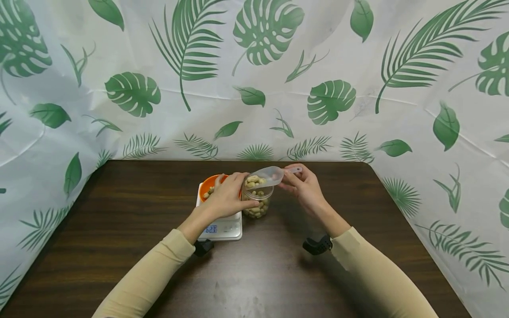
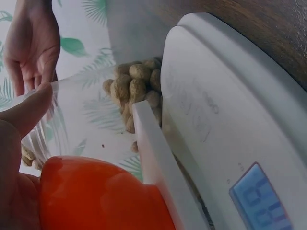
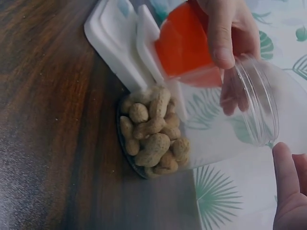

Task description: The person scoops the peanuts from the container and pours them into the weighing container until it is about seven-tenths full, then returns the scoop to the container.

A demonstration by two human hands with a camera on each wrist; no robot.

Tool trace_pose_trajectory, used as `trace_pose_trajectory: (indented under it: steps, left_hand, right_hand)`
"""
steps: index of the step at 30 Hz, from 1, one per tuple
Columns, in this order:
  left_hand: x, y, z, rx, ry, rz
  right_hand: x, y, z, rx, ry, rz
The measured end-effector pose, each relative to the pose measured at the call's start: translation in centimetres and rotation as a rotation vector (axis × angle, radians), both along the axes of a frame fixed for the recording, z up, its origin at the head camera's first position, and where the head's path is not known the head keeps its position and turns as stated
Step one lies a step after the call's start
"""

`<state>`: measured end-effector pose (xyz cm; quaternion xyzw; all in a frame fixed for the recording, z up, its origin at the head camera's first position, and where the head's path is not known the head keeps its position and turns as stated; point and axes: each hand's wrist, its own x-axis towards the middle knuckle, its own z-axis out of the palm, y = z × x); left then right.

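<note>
A clear jar point(image 1: 262, 206) stands on the table with unshelled peanuts point(image 3: 156, 136) filling its lower part. My left hand point(image 1: 224, 196) grips it near the threaded neck, thumb on the near side and fingers on the far side. Over the jar's mouth, a translucent scoop point(image 1: 274, 175) carries several peanuts, its bowl tilted toward the opening. The scoop's handle is pinched in my right hand point(image 1: 304, 185). Left of the jar, an orange bowl point(image 2: 103, 191) with peanuts in it sits on a white kitchen scale point(image 1: 234, 230); my left hand partly covers the bowl.
The scale's lit display point(image 1: 210, 229) seems to read 627, with any decimal point too small to tell. A dark wooden table point(image 1: 262, 274) lies under everything. Behind it hangs a white leaf-print sheet point(image 1: 278, 106). Black wrist straps point(image 1: 318, 245) show below both hands.
</note>
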<state>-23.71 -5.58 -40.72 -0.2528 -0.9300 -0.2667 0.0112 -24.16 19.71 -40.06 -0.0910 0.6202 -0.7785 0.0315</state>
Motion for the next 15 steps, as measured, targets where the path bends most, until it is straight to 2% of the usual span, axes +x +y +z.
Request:
trace_pose_trajectory:
  steps: [7,15]
  left_hand:
    - [0.5,-0.4,0.9,0.037,0.011,-0.003]
    - [0.8,-2.3,1.5,0.077,0.028,0.016]
  right_hand:
    - [0.4,0.2,-0.1,-0.075,0.022,-0.022]
    - [0.6,-0.6,0.4,-0.064,0.075,-0.019]
